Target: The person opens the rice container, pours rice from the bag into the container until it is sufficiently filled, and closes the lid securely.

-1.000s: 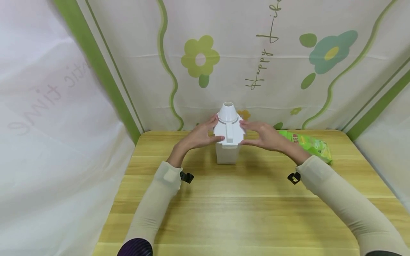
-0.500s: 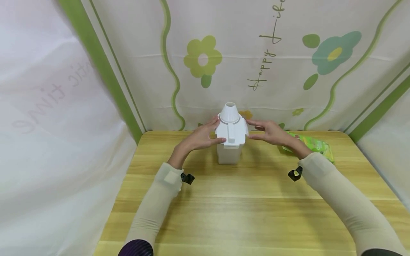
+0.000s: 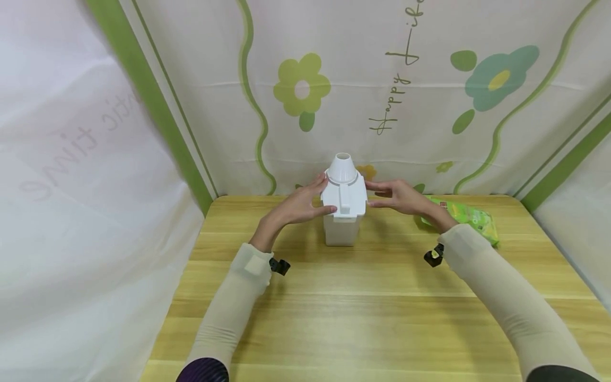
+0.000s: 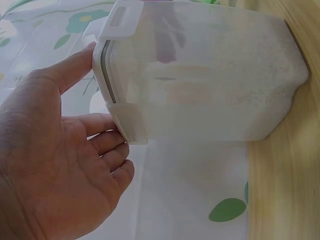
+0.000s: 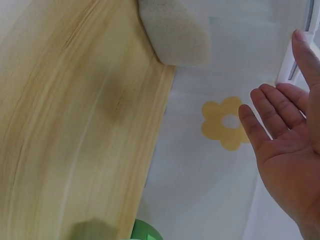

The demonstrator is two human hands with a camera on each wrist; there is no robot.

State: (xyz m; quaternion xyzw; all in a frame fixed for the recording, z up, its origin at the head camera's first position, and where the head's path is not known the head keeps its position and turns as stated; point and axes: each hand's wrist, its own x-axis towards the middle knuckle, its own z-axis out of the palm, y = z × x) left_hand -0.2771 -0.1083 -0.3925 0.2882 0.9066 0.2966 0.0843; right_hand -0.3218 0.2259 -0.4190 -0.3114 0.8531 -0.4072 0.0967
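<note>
A translucent storage container [image 3: 341, 233] with pale, grainy contents in its bottom stands upright at the table's back edge. Its white lid [image 3: 334, 197] has a cone-shaped spout [image 3: 342, 170] and side latches, one latch [image 4: 131, 122] facing the left fingers. My left hand [image 3: 300, 206] holds the lid's left side, thumb at the front corner and fingers farther back. In the left wrist view the other fingers curl loosely below the latch. At the lid's right side, my right hand [image 3: 401, 197] has its fingers extended, with thumb and fingertips right at the edge.
On the right, a green printed packet [image 3: 470, 220] lies on the wooden table [image 3: 334, 307], partly behind the right wrist. A hanging cloth [image 3: 191, 63] with printed flowers rises directly behind the container. Small black wrist cameras [image 3: 280, 266] stick out from both sleeves.
My right hand has shifted slightly up along the lid's right side, and its forearm has moved a little left. The left hand and container keep nearly the same place, while the view has shifted slightly.
</note>
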